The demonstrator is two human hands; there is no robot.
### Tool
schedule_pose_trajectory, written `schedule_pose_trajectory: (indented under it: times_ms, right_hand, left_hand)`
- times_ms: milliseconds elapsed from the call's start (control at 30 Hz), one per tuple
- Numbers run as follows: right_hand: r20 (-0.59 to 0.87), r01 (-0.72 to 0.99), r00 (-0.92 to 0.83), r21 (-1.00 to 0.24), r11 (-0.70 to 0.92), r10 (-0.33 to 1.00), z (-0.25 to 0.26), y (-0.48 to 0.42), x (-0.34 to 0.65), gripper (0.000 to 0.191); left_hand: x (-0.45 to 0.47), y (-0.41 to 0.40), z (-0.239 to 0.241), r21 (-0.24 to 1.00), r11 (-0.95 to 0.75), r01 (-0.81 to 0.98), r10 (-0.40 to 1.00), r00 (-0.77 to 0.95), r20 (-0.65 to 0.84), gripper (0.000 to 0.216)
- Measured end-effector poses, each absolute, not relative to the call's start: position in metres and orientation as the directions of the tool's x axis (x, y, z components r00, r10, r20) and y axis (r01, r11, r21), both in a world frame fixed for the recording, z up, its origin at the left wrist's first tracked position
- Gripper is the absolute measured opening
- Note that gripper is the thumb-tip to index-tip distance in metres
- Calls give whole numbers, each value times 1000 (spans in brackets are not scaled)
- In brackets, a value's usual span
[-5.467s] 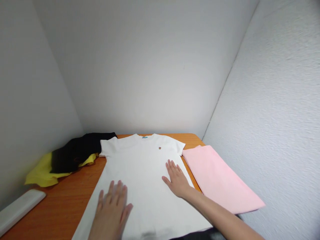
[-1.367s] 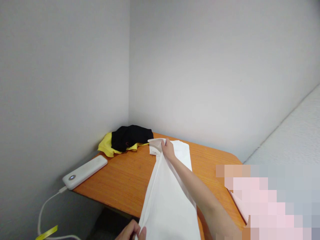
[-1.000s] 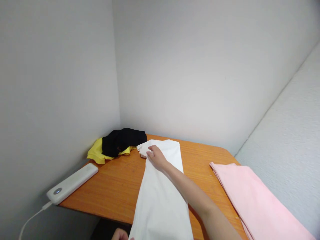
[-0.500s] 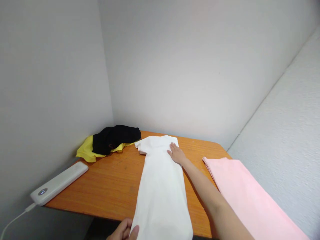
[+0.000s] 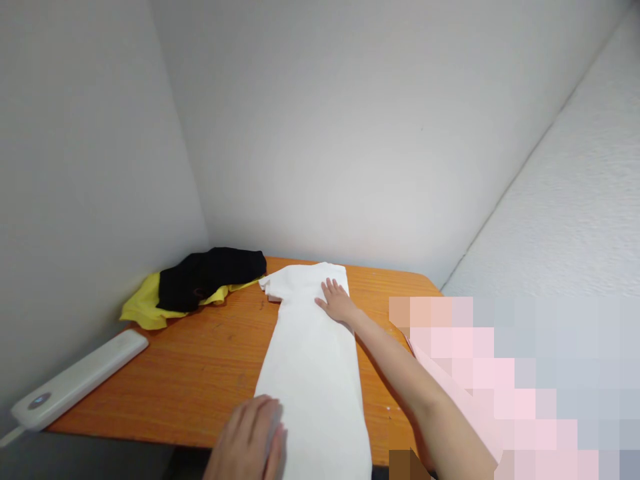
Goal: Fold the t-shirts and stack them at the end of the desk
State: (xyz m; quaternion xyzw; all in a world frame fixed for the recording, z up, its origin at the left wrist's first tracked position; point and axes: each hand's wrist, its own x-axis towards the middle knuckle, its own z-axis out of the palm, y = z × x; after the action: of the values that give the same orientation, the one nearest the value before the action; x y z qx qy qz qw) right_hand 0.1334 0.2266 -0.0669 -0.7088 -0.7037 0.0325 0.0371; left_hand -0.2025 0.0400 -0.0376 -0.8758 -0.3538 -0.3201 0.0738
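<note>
A white short-sleeved T-shirt (image 5: 315, 373), folded lengthwise into a long strip, lies with its sleeve end toward the wall and its lower end running past the bottom of the view. Across its upper right part my right hand (image 5: 337, 301) rests flat, palm down with fingers spread. My left hand (image 5: 245, 437) is at the shirt's lower left edge, back of the hand up, fingers slightly bent and the thumb apart. Its fingertips are a little blurred, and I see no cloth gripped in them.
The shirt lies on an orange-brown wooden table (image 5: 200, 373). Black cloth (image 5: 213, 277) rests over yellow cloth (image 5: 145, 303) at the back left. A white device with a cable (image 5: 83, 377) lies along the left edge. Pink cloth (image 5: 450, 393), partly pixelated, is at the right.
My left hand has let go of the shirt's lower left edge and moved up and over it. My right hand stays flat on the shirt. The view has shifted slightly right.
</note>
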Motion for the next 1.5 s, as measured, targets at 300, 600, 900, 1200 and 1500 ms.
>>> schedule_pose_trajectory:
  times_ms: [300,600,900,1200,1500]
  right_hand:
    - [36,992,56,-117,-52,998,-74,221,125,87]
    - [32,990,70,-125,-65,997,-74,223,127,86]
    - [39,991,-22,-128,27,999,-44,246,95,97]
    - [35,987,-70,-144,75,997,-68,258,76,102]
    - [100,981,-45,-182,63,994,-70,257,77,93]
  left_hand:
    - [-121,71,-117,-256,-789,558,203,631,749,43]
    - [-115,69,-122,-262,-770,582,172,585,793,39]
    - [-114,55,-110,-290,-748,597,219,635,741,39]
    - [-138,86,-51,176,-817,550,555,662,504,28]
    - [-149,267,-8,600,-215,771,973,222,63,12]
